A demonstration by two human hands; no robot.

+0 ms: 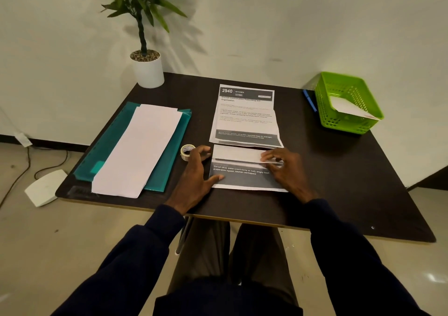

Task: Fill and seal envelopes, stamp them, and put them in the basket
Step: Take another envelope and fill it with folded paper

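Two hands on the job here. The left hand [196, 170] lies flat with its fingers spread, pressing down the left edge of the folded grey-and-white printed paper sheet [244, 176] at the front middle of the dark worktop [351, 182]. The right hand [282, 168] has its fingers bent and looks to be pinching the folded-over flap at its right end.

My take: keep the left hand planted so the sheet can't skate, line up the edges, then run the crease firmly so it slips into an envelope without bulging.

The small roll of clear tape [187, 151] sits just beside the left fingers. The green perforated plastic basket [327, 112] is well apart at the far right, with one white envelope [351, 108] leaning inside; I can't tell if there's more under it.
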